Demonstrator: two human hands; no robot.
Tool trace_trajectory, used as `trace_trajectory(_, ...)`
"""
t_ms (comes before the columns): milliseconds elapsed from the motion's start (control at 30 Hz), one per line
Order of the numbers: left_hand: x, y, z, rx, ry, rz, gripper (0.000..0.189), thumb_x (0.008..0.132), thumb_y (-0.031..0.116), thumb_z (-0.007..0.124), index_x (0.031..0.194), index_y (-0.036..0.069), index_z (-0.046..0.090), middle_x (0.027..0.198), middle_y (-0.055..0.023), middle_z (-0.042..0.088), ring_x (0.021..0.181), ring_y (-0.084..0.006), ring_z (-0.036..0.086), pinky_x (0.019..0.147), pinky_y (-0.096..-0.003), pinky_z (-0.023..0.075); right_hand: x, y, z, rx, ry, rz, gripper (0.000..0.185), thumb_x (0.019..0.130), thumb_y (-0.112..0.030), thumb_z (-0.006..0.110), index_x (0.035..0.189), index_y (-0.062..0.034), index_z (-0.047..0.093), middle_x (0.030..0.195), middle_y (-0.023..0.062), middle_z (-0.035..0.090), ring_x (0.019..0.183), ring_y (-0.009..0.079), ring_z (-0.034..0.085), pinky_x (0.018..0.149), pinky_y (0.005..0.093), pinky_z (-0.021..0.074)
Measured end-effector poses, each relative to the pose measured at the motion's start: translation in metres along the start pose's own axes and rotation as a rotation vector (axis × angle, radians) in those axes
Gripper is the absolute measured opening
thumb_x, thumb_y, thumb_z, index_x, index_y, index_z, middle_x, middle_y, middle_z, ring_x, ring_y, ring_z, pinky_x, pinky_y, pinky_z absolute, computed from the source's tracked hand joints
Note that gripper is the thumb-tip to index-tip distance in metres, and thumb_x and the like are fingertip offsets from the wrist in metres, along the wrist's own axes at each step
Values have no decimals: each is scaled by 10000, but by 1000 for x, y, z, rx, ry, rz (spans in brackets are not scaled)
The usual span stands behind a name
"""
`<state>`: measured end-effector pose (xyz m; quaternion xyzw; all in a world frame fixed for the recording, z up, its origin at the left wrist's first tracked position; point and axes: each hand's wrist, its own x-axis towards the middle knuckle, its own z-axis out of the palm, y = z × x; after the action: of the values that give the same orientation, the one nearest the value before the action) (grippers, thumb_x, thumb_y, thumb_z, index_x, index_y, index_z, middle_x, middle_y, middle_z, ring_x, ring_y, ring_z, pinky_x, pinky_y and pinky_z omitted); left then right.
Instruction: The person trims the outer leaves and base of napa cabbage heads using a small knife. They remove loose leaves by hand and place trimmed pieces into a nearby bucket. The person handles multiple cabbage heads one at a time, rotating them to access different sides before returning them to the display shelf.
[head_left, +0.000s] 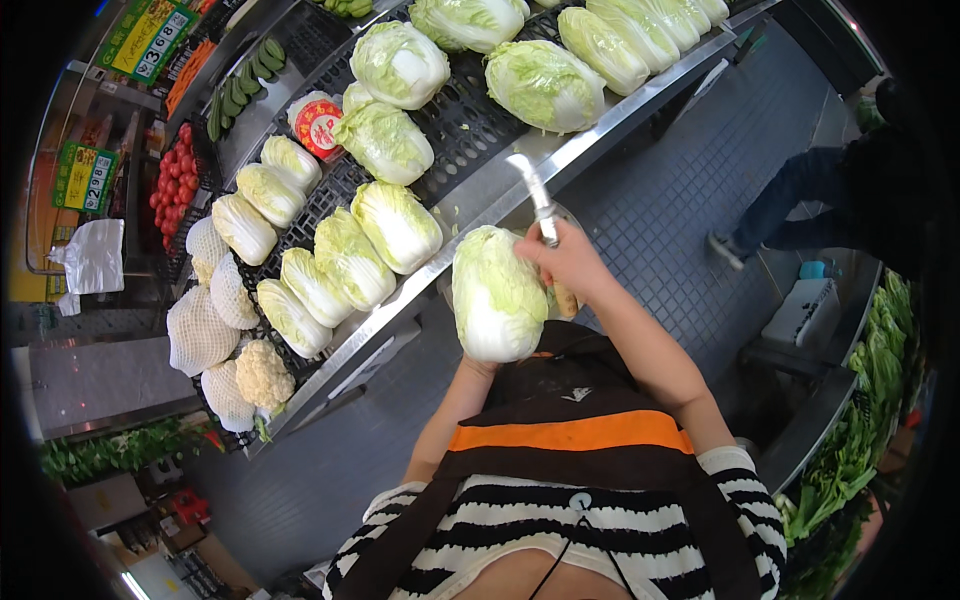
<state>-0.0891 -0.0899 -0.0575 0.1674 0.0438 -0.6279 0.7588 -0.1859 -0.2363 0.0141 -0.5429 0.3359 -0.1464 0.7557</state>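
A napa cabbage (499, 296) with pale green leaves and a white base is held up in front of my apron. My left hand (481, 366) supports it from below; the cabbage hides most of the fingers. Beside its right side, my right hand (568, 255) grips a slim tool with a curved, pale metallic end (534, 184), which looks like a curved knife. A yellowish-brown piece (565, 300) shows below that hand, perhaps the tool's handle. The right fingertips are at the cabbage's upper right edge; contact is unclear.
Several napa cabbages (396, 226) lie on a black plastic crate rack with a metal edge (420, 289). Cauliflowers (264, 373), some in foam nets, fill its near left end. Tomatoes (176, 184) are further left. A person's leg (795, 187) and leafy greens (874, 397) are at right.
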Motion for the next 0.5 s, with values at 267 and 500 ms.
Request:
trace_trajectory(267, -13, 14, -27, -104, 85, -63, 596, 926, 499, 372, 1370, 101, 378, 1371, -110, 442, 1225, -307, 450, 1025, -465, 367, -52, 13, -14, 88, 216, 168, 312, 887, -222, 595, 1143, -46, 562, 929, 60, 607, 706, 109, 584, 561, 249, 492)
trace_trajectory(500, -2, 37, -13, 270, 370, -102, 662, 905, 557, 342, 1368, 86, 376, 1359, -127, 450, 1199, -304, 481, 999, -438, 407, -85, 1, 18, -240, 279, 126, 563, 814, -293, 691, 1265, -13, 503, 885, 83, 637, 579, 120, 586, 519, 262, 494)
